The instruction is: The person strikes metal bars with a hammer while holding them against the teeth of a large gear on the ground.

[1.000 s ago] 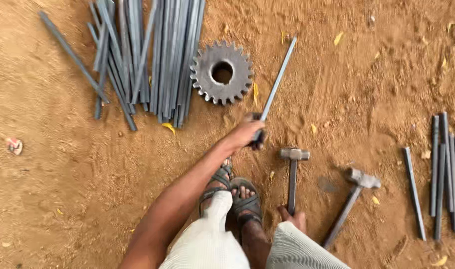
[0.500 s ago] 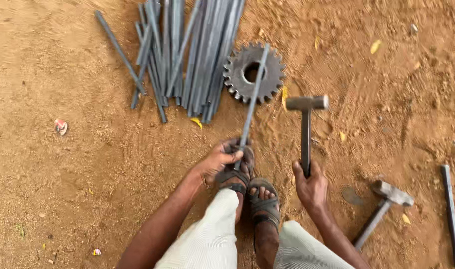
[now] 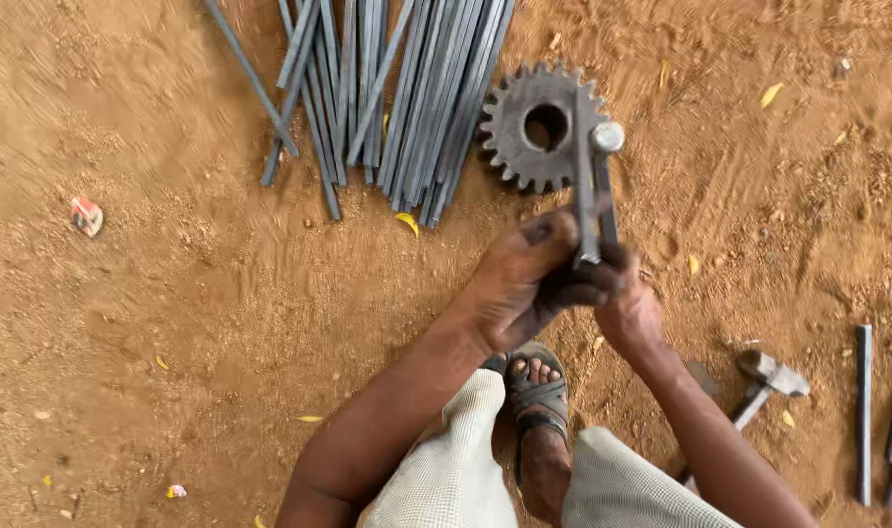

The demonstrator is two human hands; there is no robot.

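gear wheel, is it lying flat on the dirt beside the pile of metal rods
Yes, the gear wheel lies flat on the sandy ground, its toothed edge right next to the pile of metal rods.

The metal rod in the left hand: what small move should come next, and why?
Probably a short hammer blow on the rod. The left hand holds the metal rod over the gear wheel, and the right hand holds the hammer with its head raised beside the rod, so a strike seems likely. Whether the rod touches the gear I cannot tell.
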